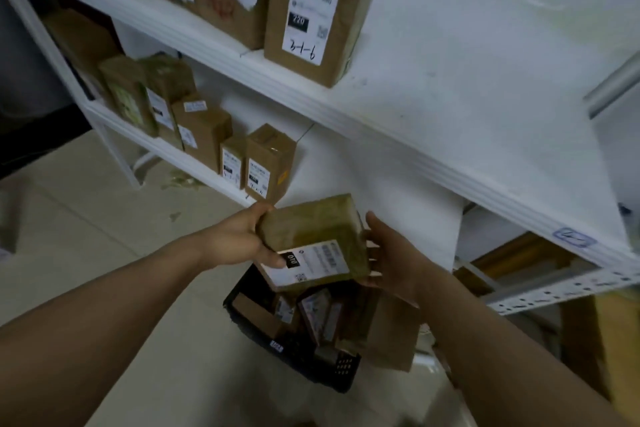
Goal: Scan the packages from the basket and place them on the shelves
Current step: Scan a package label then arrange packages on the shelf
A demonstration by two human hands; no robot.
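A brown taped package (311,229) with a white shipping label hangs in the air above the basket, in front of the lower shelf. My left hand (242,239) grips its left side, thumb on the label and fingers over the far edge. My right hand (391,253) holds its right side from underneath, fingers curled under the edge. Below, the black plastic basket (343,371) on the floor holds several more brown packages (318,315). No scanner is in view.
White metal shelves (381,128) run from upper left to right. The upper shelf carries labelled boxes such as the one marked 220 (315,10); the lower shelf has a row of small boxes (266,163), with bare white board to their right. Pale tiled floor lies at left.
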